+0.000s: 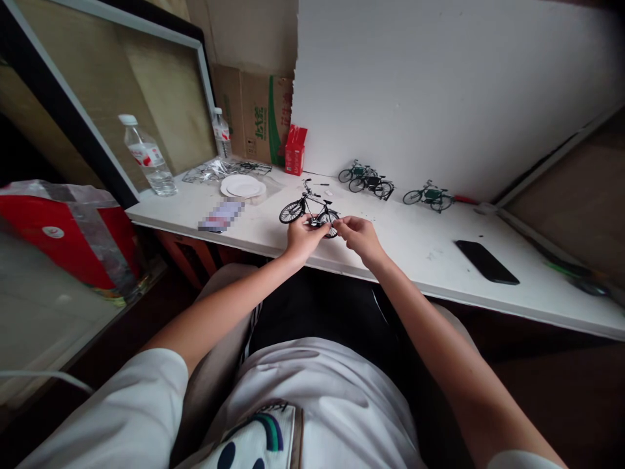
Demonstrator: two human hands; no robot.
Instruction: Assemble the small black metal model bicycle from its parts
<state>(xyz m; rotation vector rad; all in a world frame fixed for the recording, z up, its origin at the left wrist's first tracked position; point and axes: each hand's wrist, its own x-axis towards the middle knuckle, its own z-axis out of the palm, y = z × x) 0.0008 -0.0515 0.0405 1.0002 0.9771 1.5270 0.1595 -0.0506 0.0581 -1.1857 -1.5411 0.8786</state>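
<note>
A small black model bicycle is held just above the front of the white table, its handlebar up and front wheel to the left. My left hand grips it from below around the frame and pedal area. At the rear wheel, my right hand has thumb and fingers pinched together; whether a small part sits between them is too small to make out. Farther back stand finished-looking model bicycles: one black, a green one to its right, and another partly behind the black one.
A black phone lies at the right, a blurred-out flat item at the left. White round discs, a red box, water bottles and a cardboard box stand or lie behind. A white board rises at the back.
</note>
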